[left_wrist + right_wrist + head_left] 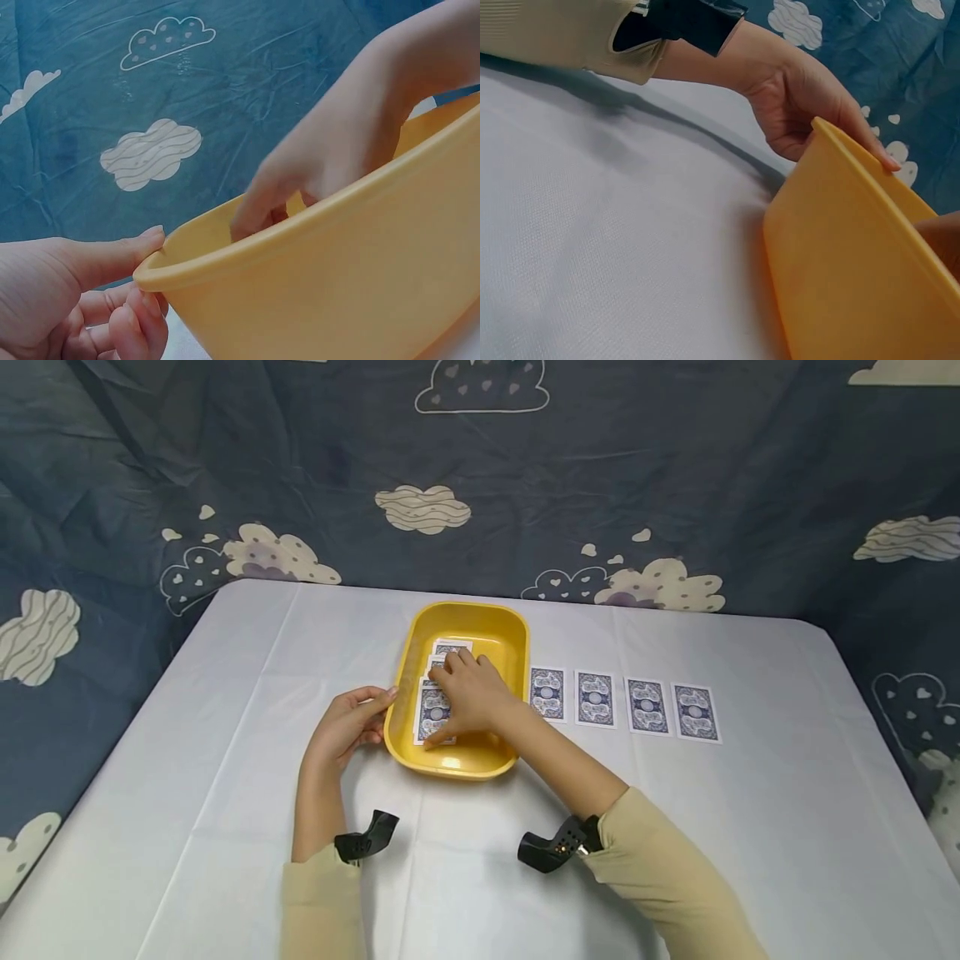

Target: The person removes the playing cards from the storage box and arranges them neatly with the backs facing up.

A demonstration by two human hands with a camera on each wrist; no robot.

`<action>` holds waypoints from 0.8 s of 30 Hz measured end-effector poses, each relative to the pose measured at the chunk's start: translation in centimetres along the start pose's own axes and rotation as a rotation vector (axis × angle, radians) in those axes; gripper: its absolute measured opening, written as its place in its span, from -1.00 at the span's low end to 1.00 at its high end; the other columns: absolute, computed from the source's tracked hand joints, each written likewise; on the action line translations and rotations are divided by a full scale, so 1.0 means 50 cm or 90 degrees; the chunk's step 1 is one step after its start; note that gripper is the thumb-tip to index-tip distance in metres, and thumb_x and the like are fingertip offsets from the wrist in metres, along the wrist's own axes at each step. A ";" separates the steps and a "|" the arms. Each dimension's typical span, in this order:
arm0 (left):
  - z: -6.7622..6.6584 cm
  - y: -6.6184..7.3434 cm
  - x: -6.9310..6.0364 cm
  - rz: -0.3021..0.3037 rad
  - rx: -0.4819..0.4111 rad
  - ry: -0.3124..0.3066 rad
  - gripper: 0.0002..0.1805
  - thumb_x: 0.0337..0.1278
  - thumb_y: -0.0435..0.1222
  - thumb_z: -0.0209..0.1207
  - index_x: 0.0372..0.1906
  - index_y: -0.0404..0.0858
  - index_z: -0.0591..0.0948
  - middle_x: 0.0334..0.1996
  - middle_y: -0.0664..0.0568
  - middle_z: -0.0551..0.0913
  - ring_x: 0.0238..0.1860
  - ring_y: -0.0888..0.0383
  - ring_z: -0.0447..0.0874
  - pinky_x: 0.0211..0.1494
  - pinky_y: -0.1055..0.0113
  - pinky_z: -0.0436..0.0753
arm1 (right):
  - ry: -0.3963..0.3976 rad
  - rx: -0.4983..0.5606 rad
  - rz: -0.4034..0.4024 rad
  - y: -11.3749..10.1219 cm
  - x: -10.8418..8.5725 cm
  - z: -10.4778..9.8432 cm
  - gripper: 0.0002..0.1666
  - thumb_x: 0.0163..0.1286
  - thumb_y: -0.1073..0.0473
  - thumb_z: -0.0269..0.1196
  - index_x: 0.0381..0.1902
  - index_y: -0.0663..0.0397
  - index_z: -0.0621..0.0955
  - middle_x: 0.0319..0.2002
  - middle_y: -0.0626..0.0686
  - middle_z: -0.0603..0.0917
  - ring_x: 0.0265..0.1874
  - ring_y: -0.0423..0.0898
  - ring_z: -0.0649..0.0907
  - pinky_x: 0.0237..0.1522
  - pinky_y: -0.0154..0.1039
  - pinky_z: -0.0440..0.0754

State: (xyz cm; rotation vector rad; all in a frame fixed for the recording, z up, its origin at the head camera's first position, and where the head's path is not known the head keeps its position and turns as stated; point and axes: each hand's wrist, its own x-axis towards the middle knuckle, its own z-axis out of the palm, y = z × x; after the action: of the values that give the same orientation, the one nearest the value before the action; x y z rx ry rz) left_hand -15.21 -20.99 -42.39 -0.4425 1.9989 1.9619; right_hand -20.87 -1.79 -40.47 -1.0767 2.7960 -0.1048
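Note:
A yellow plastic tub (517, 693) stands on the table, its rim raised well above the cloth in both wrist views. My left hand (348, 722) pinches its left rim, thumb on top and fingers curled beneath, as the left wrist view shows. Inside the tub, blue-backed playing cards (431, 697) lie face down in an overlapping column along the left side. My right hand (476, 693) reaches over the nearest card, thumb at its near edge and fingertips at its far edge. The palm and fingers hide part of that card; the wrist views do not show the cards.
Right of the tub, several face-down playing cards (596, 699) lie in a spaced row on the white tablecloth (780, 777). A dark blue curtain (600, 468) with cloud prints hangs behind the table. Black wrist devices (367, 837) sit on both forearms.

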 end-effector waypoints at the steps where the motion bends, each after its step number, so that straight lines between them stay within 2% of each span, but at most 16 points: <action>1: 0.001 0.000 0.000 -0.001 0.000 0.000 -0.62 0.14 -0.08 0.20 -0.19 -0.33 0.48 -0.69 0.15 0.49 -0.75 0.33 0.38 -0.66 0.52 0.46 | -0.009 -0.001 0.005 0.000 0.001 0.002 0.16 -0.37 -0.60 0.32 0.12 -0.01 0.44 0.01 0.07 0.42 0.02 -0.01 0.35 0.00 -0.12 0.34; 7: 0.003 0.000 0.000 -0.002 0.002 0.005 -0.61 0.14 -0.08 0.20 -0.17 -0.35 0.47 -0.70 0.15 0.48 -0.75 0.33 0.38 -0.66 0.52 0.46 | -0.049 0.018 0.013 0.002 0.005 0.011 0.13 -0.38 -0.54 0.38 0.06 0.06 0.43 -0.06 0.05 0.41 -0.03 -0.02 0.36 -0.01 -0.13 0.34; 12: 0.003 0.000 -0.001 -0.002 -0.001 0.001 -0.61 0.14 -0.09 0.19 -0.16 -0.35 0.47 -0.69 0.16 0.49 -0.74 0.33 0.38 -0.66 0.52 0.46 | -0.049 0.030 0.003 0.004 0.006 0.010 0.11 -0.40 -0.48 0.42 0.03 0.07 0.41 -0.08 0.03 0.40 -0.05 -0.04 0.35 -0.04 -0.17 0.35; 17: 0.003 -0.001 0.000 0.000 -0.001 -0.002 -0.56 0.15 -0.08 0.19 -0.11 -0.39 0.46 -0.70 0.16 0.47 -0.74 0.33 0.37 -0.66 0.52 0.45 | -0.002 0.062 -0.005 0.008 -0.003 -0.009 0.15 -0.42 -0.43 0.46 0.09 0.07 0.37 -0.05 0.03 0.39 -0.02 -0.04 0.34 -0.01 -0.15 0.30; 21: 0.002 0.000 0.001 0.000 0.006 0.007 -0.57 0.13 -0.06 0.20 -0.13 -0.36 0.48 -0.70 0.15 0.48 -0.74 0.32 0.38 -0.65 0.51 0.46 | 0.045 0.091 -0.005 0.017 -0.018 -0.037 0.15 -0.41 -0.38 0.49 0.12 0.08 0.37 -0.03 0.05 0.39 0.02 -0.01 0.32 0.04 -0.10 0.25; 24: 0.003 0.000 0.001 -0.001 0.005 0.011 -0.61 0.13 -0.06 0.20 -0.17 -0.31 0.49 -0.70 0.15 0.48 -0.74 0.32 0.38 -0.65 0.51 0.46 | 0.059 0.103 0.005 0.031 -0.035 -0.060 0.13 -0.39 -0.36 0.49 0.11 0.06 0.37 -0.03 0.06 0.37 0.02 0.02 0.31 0.08 -0.07 0.22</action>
State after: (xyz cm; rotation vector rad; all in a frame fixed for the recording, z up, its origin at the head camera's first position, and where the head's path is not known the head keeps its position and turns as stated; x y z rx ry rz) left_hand -15.23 -20.85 -42.41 -0.4608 2.0166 1.9547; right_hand -21.06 0.57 -37.51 -1.0478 2.8139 -0.3833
